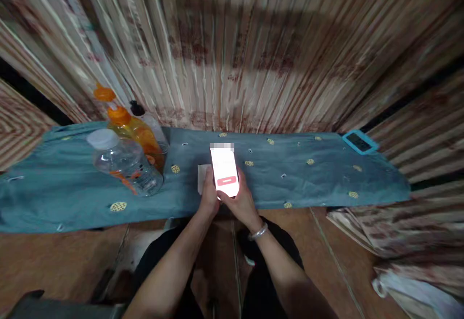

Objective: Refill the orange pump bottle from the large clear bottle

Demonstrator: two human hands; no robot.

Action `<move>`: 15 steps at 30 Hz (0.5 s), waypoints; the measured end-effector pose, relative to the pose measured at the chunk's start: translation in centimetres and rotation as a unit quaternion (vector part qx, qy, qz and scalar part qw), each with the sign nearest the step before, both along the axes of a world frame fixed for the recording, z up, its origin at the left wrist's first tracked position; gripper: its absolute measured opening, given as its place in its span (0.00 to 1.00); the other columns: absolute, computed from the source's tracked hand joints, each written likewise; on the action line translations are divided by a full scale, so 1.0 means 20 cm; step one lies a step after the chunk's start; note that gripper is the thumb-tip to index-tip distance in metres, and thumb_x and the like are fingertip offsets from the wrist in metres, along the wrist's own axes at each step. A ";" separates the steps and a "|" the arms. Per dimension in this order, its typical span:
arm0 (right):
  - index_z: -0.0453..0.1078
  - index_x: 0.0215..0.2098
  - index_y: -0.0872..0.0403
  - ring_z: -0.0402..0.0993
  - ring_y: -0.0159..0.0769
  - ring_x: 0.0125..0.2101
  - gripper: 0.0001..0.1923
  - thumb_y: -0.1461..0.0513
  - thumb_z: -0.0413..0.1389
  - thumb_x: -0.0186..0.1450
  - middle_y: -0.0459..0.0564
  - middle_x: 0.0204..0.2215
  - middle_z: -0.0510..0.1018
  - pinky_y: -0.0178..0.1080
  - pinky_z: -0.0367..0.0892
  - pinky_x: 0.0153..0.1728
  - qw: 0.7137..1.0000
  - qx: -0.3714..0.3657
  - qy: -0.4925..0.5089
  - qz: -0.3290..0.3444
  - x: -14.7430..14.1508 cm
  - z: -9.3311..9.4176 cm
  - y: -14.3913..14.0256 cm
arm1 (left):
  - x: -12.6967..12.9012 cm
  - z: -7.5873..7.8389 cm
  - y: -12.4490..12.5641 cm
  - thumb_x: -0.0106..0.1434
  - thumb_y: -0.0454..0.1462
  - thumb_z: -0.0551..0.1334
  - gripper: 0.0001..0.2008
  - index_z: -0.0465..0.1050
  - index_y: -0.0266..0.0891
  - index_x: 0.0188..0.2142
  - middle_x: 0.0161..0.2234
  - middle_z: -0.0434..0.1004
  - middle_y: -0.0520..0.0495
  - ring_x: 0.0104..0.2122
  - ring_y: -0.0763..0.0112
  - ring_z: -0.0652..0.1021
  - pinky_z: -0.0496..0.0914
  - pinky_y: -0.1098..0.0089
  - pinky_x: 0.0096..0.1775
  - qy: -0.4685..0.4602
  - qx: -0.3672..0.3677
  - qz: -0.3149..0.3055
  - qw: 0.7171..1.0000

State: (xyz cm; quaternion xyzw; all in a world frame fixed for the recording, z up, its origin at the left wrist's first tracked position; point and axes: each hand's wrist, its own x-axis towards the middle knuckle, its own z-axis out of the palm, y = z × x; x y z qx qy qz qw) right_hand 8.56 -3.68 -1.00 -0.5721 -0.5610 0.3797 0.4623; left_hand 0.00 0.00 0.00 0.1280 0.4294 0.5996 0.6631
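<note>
A smartphone (225, 169) with a bright white screen and a red button low on it is held upright over the near edge of the cloth-covered table. My left hand (209, 195) wraps its left side. From the right, my right hand (241, 203) grips the lower corner, its thumb by the bottom of the screen. A silvery bracelet (258, 232) circles my right wrist. Partly hidden behind the left hand, a pale square (202, 176), perhaps paper, lies on the cloth.
At the left of the blue-green tablecloth (275, 179) stand a clear bottle with a white lid (126, 164), an orange-capped bottle (141, 135) and a black-capped clear bottle (155, 130). A blue-framed device (360, 142) rests at the far right. Striped curtains (232, 67) hang behind.
</note>
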 end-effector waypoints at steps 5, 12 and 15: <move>0.47 0.69 0.68 0.75 0.49 0.53 0.51 0.56 0.63 0.55 0.67 0.58 0.73 0.49 0.68 0.56 1.000 0.002 -0.005 -0.004 0.01 0.00 0.00 | 0.00 -0.01 0.00 0.74 0.44 0.51 0.22 0.79 0.30 0.43 0.36 0.87 0.39 0.42 0.59 0.86 0.76 0.60 0.54 -0.003 -0.005 -0.004 1.000; 0.48 0.69 0.65 0.73 0.50 0.55 0.50 0.54 0.62 0.56 0.67 0.60 0.71 0.50 0.68 0.57 1.000 0.008 -0.016 -0.004 0.00 0.00 -0.01 | -0.01 -0.02 0.01 0.73 0.46 0.50 0.24 0.78 0.30 0.47 0.37 0.87 0.38 0.39 0.58 0.86 0.78 0.60 0.50 0.020 -0.008 -0.017 1.000; 0.49 0.69 0.65 0.73 0.51 0.56 0.50 0.54 0.63 0.56 0.67 0.60 0.71 0.52 0.68 0.58 1.000 0.010 -0.023 -0.004 0.00 -0.01 -0.01 | -0.01 -0.02 0.00 0.73 0.47 0.51 0.25 0.78 0.30 0.49 0.36 0.87 0.39 0.40 0.58 0.86 0.78 0.61 0.50 0.017 -0.006 -0.019 1.000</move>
